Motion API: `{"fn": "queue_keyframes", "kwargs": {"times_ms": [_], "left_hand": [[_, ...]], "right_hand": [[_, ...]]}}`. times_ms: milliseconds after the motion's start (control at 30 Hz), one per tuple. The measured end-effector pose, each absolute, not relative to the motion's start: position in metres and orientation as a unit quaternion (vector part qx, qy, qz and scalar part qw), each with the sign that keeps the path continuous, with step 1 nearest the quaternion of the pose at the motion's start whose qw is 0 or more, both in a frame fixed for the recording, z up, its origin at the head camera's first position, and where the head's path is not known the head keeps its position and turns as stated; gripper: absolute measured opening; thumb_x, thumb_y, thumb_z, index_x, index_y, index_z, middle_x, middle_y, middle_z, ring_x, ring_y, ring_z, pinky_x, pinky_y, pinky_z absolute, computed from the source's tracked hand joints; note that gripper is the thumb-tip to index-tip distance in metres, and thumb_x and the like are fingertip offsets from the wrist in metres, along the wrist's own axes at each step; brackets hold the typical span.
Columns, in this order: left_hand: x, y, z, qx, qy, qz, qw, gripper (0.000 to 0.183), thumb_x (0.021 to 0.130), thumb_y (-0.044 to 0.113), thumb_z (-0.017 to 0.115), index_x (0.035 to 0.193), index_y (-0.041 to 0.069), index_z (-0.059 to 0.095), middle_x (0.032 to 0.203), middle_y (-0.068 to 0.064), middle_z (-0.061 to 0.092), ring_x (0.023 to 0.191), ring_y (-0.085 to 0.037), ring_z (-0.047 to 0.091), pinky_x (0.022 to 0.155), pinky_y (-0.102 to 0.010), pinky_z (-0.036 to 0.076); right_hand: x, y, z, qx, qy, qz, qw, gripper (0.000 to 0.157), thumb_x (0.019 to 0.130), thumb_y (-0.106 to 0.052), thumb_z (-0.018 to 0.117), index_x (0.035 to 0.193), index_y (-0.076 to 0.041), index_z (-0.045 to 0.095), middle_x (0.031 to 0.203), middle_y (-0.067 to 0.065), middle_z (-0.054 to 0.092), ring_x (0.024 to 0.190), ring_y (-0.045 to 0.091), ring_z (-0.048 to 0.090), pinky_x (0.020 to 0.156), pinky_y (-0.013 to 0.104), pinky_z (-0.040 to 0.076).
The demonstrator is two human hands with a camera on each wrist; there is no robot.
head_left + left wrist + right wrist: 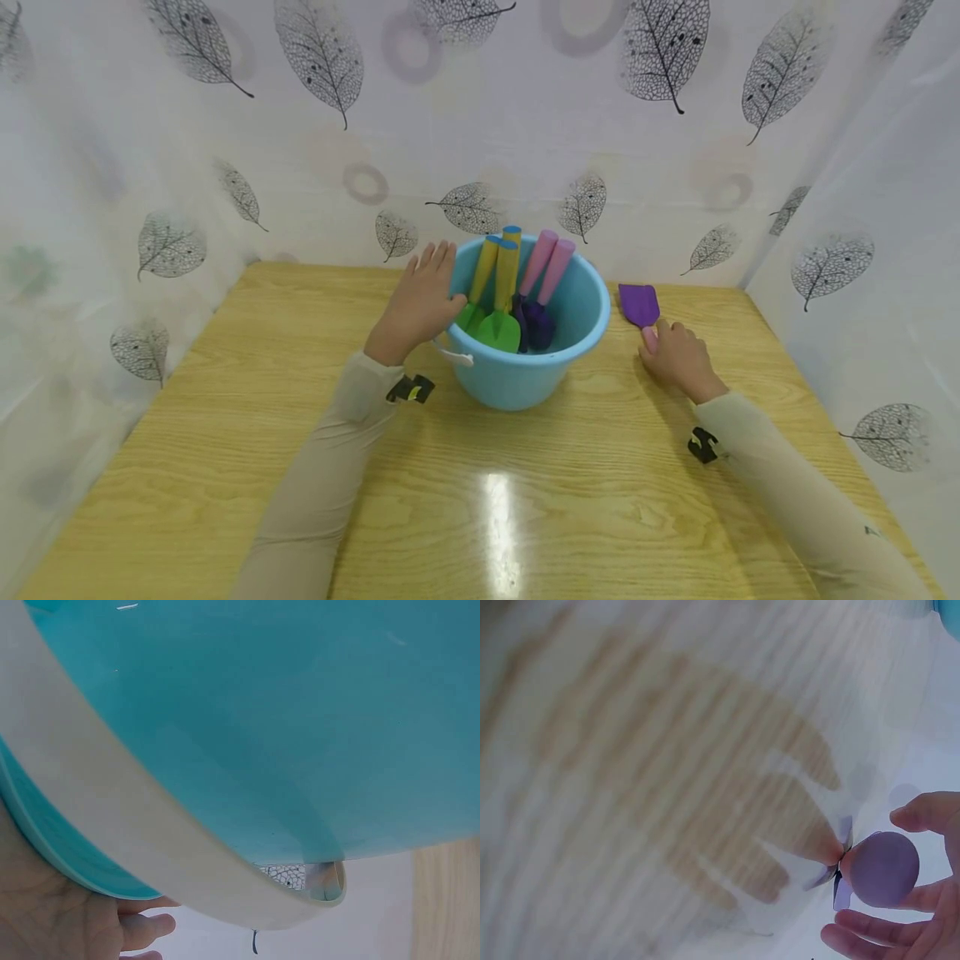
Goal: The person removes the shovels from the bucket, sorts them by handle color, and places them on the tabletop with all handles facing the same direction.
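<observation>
A light blue bucket (517, 379) stands on the table with its white handle (142, 817) hanging down its left side. My left hand (423, 296) rests on the bucket's left rim, fingers straight. Inside the bucket lean yellow-handled green toy shovels (498, 331) and two with pink handles (547, 267) and purple blades. Right of it, a toy shovel with a purple blade (639, 305) and pink handle (649, 338) lies on the table. Over that handle reaches my right hand (681, 360); in the right wrist view its thumb stands apart from the handle's round end (885, 870), fingers spread alongside.
The glossy wooden table (585, 492) reflects light near its front. A white curtain (495, 133) with dark leaf prints hangs behind the table and along both sides. Each wrist wears a small black device, such as the right one (702, 446).
</observation>
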State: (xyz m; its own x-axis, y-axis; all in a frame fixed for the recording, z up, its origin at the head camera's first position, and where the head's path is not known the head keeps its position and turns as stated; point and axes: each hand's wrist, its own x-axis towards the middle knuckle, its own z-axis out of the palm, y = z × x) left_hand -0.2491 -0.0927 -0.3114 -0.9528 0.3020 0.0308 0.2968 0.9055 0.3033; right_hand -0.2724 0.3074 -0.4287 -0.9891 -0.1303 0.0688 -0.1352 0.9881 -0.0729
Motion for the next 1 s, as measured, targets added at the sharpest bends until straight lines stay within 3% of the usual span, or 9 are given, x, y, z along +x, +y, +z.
{"fn": "queue_keyframes", "kwargs": {"times_ms": [400, 600, 833, 1000], "left_hand": [[-0.248, -0.092, -0.312, 0.153, 0.975, 0.164, 0.008, 0.071, 0.096, 0.028, 0.041, 0.15, 0.001, 0.005, 0.159, -0.015, 0.006, 0.148, -0.03, 0.0, 0.121, -0.046, 0.002], [-0.248, -0.092, -0.311, 0.154, 0.975, 0.16, 0.009, 0.071, 0.096, 0.028, 0.041, 0.15, 0.001, 0.005, 0.159, -0.015, 0.005, 0.148, -0.03, -0.001, 0.121, -0.045, 0.001], [-0.248, -0.093, -0.311, 0.156, 0.975, 0.156, 0.002, 0.07, 0.096, 0.028, 0.041, 0.15, 0.0, 0.006, 0.159, -0.016, 0.007, 0.147, -0.031, 0.002, 0.121, -0.047, 0.004], [-0.248, -0.093, -0.312, 0.154, 0.975, 0.157, 0.004, 0.07, 0.096, 0.028, 0.041, 0.15, 0.001, 0.006, 0.159, -0.016, 0.006, 0.148, -0.031, 0.001, 0.121, -0.046, 0.003]], "right_hand": [[-0.274, 0.304, -0.427, 0.129, -0.979, -0.012, 0.159, 0.033, 0.087, -0.023, 0.051, 0.103, 0.006, 0.052, 0.098, 0.029, 0.057, 0.094, 0.048, 0.053, 0.076, 0.06, 0.04], [-0.274, 0.303, -0.419, 0.174, -0.962, -0.051, 0.203, 0.036, 0.084, -0.02, 0.057, 0.11, 0.005, 0.056, 0.101, 0.029, 0.059, 0.099, 0.047, 0.054, 0.087, 0.063, 0.038], [-0.279, 0.3, -0.399, 0.253, -0.901, -0.076, 0.343, 0.036, 0.07, -0.018, 0.074, 0.095, 0.004, 0.06, 0.088, 0.024, 0.064, 0.082, 0.042, 0.06, 0.075, 0.056, 0.045], [-0.28, 0.292, -0.375, 0.28, -0.882, -0.079, 0.371, 0.036, 0.069, -0.017, 0.075, 0.093, 0.004, 0.06, 0.087, 0.023, 0.064, 0.081, 0.041, 0.06, 0.074, 0.057, 0.046]]}}
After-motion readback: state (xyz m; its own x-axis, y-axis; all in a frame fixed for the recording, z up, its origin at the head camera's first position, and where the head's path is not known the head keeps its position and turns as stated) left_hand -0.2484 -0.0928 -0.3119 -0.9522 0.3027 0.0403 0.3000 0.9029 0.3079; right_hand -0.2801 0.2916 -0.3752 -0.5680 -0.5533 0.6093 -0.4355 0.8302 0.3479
